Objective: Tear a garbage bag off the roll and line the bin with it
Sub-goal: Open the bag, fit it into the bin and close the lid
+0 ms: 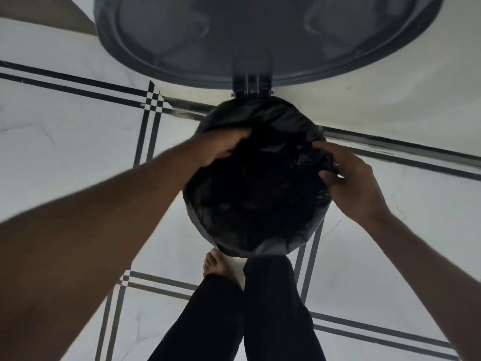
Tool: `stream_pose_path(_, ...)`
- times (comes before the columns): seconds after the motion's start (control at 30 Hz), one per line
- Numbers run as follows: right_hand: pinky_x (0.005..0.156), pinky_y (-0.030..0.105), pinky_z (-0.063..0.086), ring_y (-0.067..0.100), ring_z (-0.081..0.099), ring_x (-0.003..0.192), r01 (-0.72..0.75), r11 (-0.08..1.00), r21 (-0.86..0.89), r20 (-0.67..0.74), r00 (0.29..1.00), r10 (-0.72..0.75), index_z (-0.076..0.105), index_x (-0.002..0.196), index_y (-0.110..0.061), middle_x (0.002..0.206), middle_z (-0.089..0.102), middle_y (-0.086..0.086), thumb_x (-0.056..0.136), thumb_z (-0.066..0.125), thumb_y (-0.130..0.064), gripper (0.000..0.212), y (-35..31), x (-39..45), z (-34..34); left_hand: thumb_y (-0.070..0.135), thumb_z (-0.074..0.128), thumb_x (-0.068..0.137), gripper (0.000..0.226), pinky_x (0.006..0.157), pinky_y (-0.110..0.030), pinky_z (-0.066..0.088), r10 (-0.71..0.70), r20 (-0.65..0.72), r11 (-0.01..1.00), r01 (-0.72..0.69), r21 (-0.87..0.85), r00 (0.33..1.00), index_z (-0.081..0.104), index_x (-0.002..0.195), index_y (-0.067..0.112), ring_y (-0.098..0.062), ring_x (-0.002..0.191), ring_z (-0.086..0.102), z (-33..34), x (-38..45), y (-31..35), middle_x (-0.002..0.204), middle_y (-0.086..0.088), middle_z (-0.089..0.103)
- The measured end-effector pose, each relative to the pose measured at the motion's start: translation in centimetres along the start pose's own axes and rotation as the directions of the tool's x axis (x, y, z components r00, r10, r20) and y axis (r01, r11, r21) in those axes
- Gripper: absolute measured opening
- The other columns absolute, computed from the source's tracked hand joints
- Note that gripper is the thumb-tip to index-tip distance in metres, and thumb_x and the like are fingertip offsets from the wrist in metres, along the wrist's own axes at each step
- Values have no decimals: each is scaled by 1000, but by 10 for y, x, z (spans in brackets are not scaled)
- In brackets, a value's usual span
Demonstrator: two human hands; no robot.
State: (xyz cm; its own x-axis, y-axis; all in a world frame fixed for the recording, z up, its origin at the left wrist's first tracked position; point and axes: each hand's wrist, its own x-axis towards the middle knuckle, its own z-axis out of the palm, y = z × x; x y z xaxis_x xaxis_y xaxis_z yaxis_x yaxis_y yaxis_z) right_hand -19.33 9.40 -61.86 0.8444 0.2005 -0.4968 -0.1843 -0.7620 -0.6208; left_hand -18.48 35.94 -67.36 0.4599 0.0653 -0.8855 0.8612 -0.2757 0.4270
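Note:
A round bin [273,250] stands on the tiled floor right below me, its grey lid [260,35] swung up and open at the top of the view. A black garbage bag [260,199] sits inside it, with its edge folded over most of the rim. My left hand [221,147] grips the bag's edge at the far left of the rim, fingers curled into the plastic. My right hand [351,178] pinches the bag's edge at the right side of the rim. No roll of bags is in view.
The lid's hinge [251,86] stands at the bin's far side. My legs in dark trousers [247,313] and a bare foot [213,264] are close to the bin's near side. White floor tiles with dark stripes [78,121] surround the bin.

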Motion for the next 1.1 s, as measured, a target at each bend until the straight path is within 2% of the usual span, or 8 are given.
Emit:
stream_pose_path(0.07,94,44,54,23,68,100,-12,1000,-14,24,1000,12,53,129,-51,110,69,-7,90,60,3,67,-3,0,-2,54,56,90,53,90,-28,46,-43,-40,993,38,-108,998,55,136,26,-17,130,52,-15,-1,7,135,6,60)
stream_pose_path(0.17,92,42,55,26,69,99,-22,999,-28,27,999,23,52,127,-53,107,71,-3,90,60,2,66,-7,0,-3,42,48,100,52,109,-31,36,22,-77,980,-6,197,997,46,145,15,-27,137,44,-2,-16,12,151,-5,45)
stream_pose_path(0.33,93,42,55,22,68,99,-18,1000,-3,-9,1000,18,55,126,-51,108,69,-8,89,59,4,67,-9,-2,0,39,45,101,50,109,-33,38,163,-15,831,-129,541,987,50,142,10,-32,135,47,57,-18,-3,148,-17,49)
stream_pose_path(0.53,86,31,53,18,67,93,69,997,-38,-10,998,-70,56,131,-47,105,71,-4,87,64,6,69,3,5,3,70,30,94,82,124,-52,5,131,127,819,-179,545,983,3,160,28,-28,155,3,107,25,-25,168,-6,3)
stream_pose_path(0.77,97,38,54,13,68,105,107,991,76,10,994,-108,54,130,-49,118,69,-18,87,66,6,70,19,15,5,78,28,87,88,124,-49,11,82,134,748,-150,647,988,12,159,29,-30,153,13,108,55,-34,167,-6,13)
stream_pose_path(0.87,97,26,51,9,67,107,72,995,64,33,997,-74,56,130,-47,119,68,-18,88,63,6,68,15,12,4,64,28,98,73,122,-43,18,40,255,659,-217,720,966,23,157,21,-31,149,25,104,13,-36,163,-11,25)
stream_pose_path(1.0,76,7,42,15,67,98,60,998,24,28,998,-61,56,132,-42,115,69,-8,90,61,5,63,8,5,4,55,29,102,72,123,-42,6,-146,330,527,-209,824,933,10,159,16,-31,153,11,87,-31,-51,167,-11,8)
stream_pose_path(1.1,75,13,45,17,67,97,66,998,10,31,997,-67,56,131,-40,116,69,-5,90,59,7,62,6,9,3,53,33,102,63,118,-41,26,-67,283,555,-200,807,957,41,149,11,-34,142,37,76,-21,-51,156,-17,38)
